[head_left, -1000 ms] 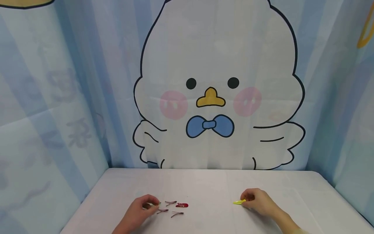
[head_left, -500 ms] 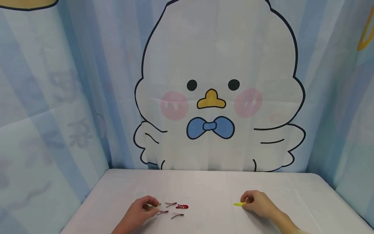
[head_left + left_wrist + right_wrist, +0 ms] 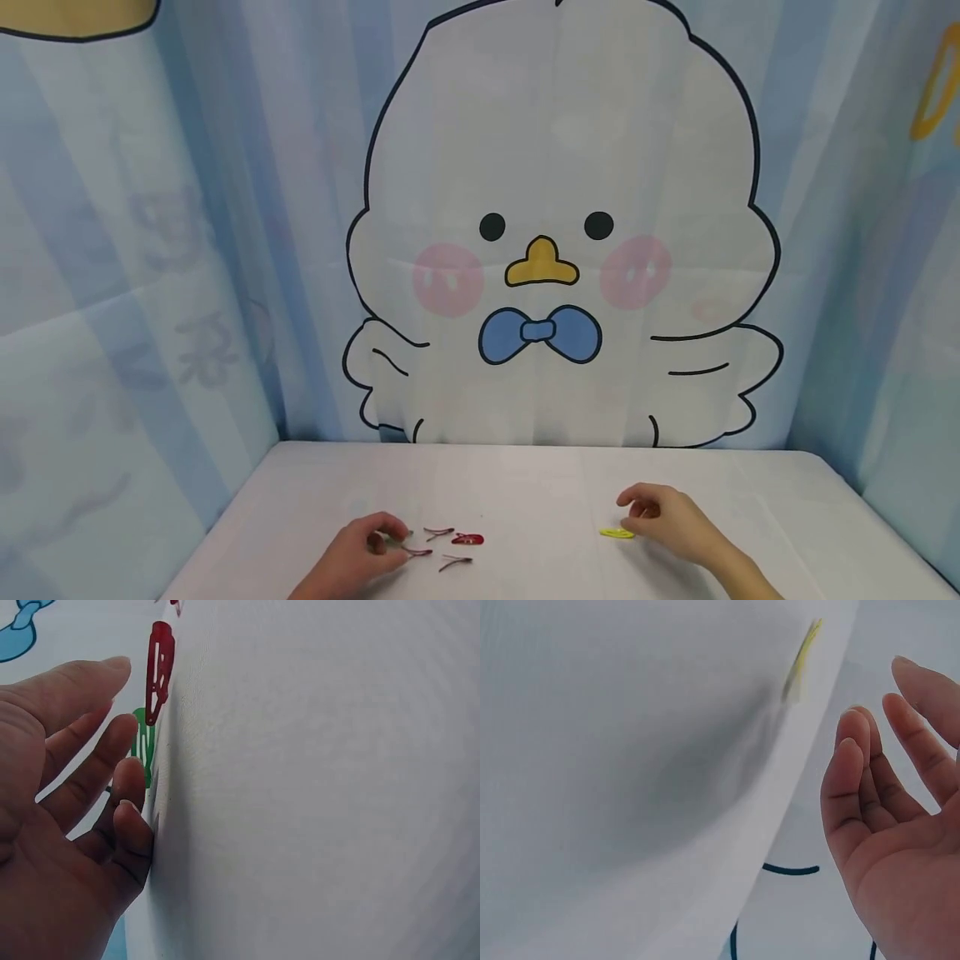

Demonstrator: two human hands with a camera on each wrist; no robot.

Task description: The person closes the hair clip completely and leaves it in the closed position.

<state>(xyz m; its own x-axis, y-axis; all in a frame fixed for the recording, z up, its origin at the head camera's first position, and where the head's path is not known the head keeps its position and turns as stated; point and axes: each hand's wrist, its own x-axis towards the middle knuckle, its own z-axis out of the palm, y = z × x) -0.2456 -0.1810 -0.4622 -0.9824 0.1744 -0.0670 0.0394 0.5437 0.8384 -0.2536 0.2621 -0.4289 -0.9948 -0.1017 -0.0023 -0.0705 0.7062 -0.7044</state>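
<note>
A yellow snap hair clip (image 3: 617, 533) lies on the white table at the right. Just above it is my right hand (image 3: 672, 518). The right wrist view shows that hand's fingers (image 3: 845, 776) loosely bent and apart from the clip. At the left, my left hand (image 3: 358, 552) rests low beside several hair clips, thumb and fingers spread with nothing between them. Past its fingertips, in the left wrist view, are a red snap clip (image 3: 160, 673) and a green snap clip (image 3: 142, 746), the green one partly hidden by the fingers.
Dark reddish hair clips (image 3: 455, 562) lie around the red clip, their arms spread in a V. Behind the table (image 3: 540, 492) hangs a curtain (image 3: 637, 150) with a white cartoon bird. More curtain flanks both sides.
My right hand has let go of the yellow clip and risen slightly off it. My left hand stays by the clips. The head view has tilted up a little.
</note>
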